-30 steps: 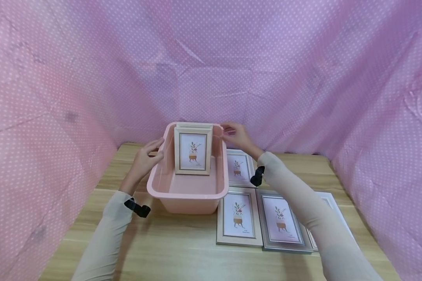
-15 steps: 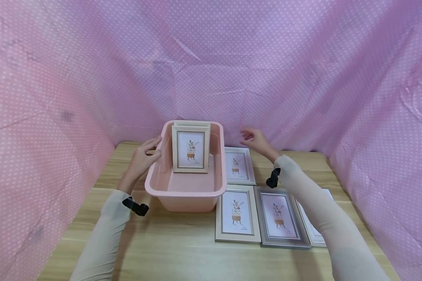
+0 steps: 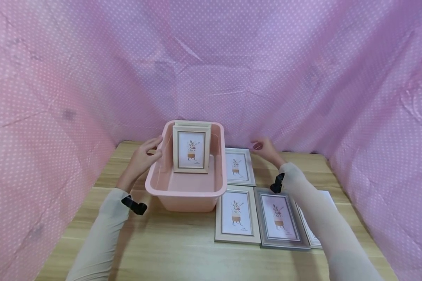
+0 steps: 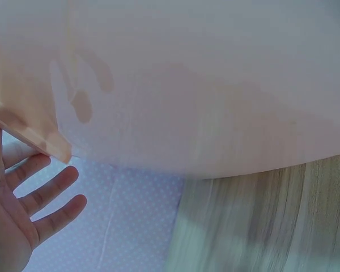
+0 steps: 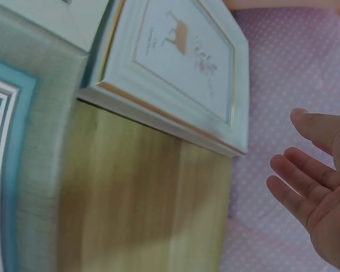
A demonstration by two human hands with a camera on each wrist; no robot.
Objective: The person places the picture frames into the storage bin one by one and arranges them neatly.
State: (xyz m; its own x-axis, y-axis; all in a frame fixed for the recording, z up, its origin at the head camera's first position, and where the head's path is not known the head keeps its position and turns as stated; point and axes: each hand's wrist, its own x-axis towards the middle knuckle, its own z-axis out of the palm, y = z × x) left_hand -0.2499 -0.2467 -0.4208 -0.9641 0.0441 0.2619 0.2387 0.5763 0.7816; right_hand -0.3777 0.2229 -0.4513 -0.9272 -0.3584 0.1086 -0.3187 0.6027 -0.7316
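Note:
My left hand (image 3: 142, 158) touches the left side of a pink plastic basin (image 3: 186, 193). Its fingers are spread and relaxed at the rim in the left wrist view. Inside the basin a cream picture frame (image 3: 176, 156) leans against the far wall, with the top edge of another frame (image 3: 193, 123) showing behind it. My right hand (image 3: 268, 151) holds nothing and hovers beside the far right corner of a white picture frame (image 3: 249, 168), fingers loosely bent. The right wrist view shows that hand (image 5: 323, 181) apart from the white frame (image 5: 158, 113).
In front of the white frame lie a cream frame (image 3: 219, 222) and a grey frame (image 3: 265, 222), side by side. Another white frame (image 3: 314, 238) is partly under the right sleeve (image 3: 316, 203). Pink dotted cloth (image 3: 211, 78) hangs behind the wooden table (image 3: 168, 242).
My right hand has left the basin's right rim and moved right and lower, to beside the white frame. My left hand stays at the basin's left rim.

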